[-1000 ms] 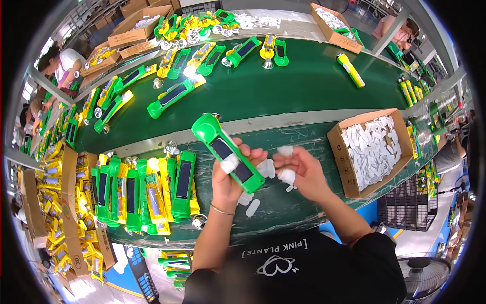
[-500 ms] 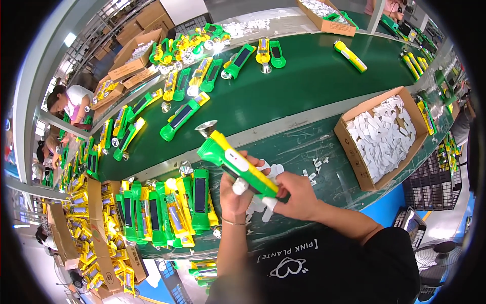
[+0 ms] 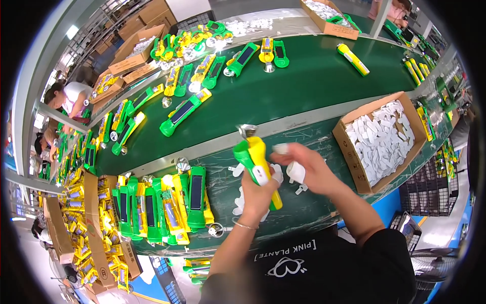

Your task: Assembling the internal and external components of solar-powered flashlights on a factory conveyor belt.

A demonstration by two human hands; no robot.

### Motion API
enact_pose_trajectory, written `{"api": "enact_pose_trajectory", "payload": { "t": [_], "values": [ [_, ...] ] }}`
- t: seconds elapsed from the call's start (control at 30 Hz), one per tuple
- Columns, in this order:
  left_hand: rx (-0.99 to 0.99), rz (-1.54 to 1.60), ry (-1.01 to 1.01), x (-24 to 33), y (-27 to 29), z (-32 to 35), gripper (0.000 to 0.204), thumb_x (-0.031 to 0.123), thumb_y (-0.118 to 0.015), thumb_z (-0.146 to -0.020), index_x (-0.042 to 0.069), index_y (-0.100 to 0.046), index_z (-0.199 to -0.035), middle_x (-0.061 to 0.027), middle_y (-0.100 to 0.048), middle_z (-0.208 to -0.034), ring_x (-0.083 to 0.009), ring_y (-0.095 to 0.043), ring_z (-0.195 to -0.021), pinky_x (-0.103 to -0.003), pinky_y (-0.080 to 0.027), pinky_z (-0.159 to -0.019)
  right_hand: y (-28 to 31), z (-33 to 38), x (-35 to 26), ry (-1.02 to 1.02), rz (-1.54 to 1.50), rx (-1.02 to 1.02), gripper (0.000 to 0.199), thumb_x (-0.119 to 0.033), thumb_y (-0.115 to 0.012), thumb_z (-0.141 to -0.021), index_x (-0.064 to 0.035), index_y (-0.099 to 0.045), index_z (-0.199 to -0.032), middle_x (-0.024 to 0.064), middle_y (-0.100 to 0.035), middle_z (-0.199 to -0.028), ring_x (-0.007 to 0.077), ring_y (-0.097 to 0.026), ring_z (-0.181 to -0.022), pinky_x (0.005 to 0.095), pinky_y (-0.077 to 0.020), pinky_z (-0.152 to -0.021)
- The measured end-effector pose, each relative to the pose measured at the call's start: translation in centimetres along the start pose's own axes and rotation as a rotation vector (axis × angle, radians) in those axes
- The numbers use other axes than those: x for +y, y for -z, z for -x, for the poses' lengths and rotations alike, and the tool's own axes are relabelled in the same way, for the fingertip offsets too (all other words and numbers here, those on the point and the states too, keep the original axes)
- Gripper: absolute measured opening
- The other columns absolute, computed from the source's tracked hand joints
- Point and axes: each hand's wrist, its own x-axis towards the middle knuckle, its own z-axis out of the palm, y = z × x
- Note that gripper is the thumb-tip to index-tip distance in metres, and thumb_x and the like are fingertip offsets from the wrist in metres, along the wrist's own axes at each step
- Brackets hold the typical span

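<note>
Left hand (image 3: 258, 196), at frame centre, forearm rising from the lower edge: fingers closed around a tilted green-and-yellow flashlight (image 3: 258, 152). Right hand (image 3: 315, 171), just beside: fingers loosely parted, empty.

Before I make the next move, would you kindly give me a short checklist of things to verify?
1. Flashlight in the left hand: ok, gripped around its body.
2. Right hand not gripping the flashlight: ok, open beside it.
3. Reflector seated in the flashlight's head: not ok, it sticks out.
4. Seam between green and yellow shells closed: cannot tell, the left hand covers part.
5. Carton of white pieces open: ok.
</note>
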Motion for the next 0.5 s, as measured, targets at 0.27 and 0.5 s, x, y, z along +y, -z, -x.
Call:
{"api": "enact_pose_trajectory", "payload": {
  "t": [0.27, 0.5],
  "values": [
    [-0.285, -0.183, 0.175, 0.1, -1.2, 2.9, 0.036, 0.002, -0.066, -0.064, 0.003, -0.049, -0.096, -0.0025, -0.055, -0.083, -0.0106, -0.055, -0.073, -0.026, -0.046, -0.062, -0.9, -2.6, 1.0, -0.191, -0.725, -0.285, 0.041, -0.021, -0.056, -0.082, 0.0002, -0.044, -0.115, 0.013, -0.059, -0.091, 0.0198, -0.058, -0.08, 0.0326, -0.0481, -0.074],
    [-0.239, -0.248, 0.035, -0.8, -1.2, 2.4, 0.032, 0.009, -0.067, -0.065, 0.0, -0.052, -0.092, -0.0044, -0.058, -0.077, -0.0132, -0.056, -0.066, -0.027, -0.047, -0.06, -1.7, -2.3, 1.8, -0.149, -0.563, -0.129, 0.045, -0.036, -0.059, -0.078, -0.0025, -0.047, -0.106, 0.0125, -0.057, -0.08, 0.0168, -0.057, -0.067, 0.0278, -0.0484, -0.061]
  ]
}}
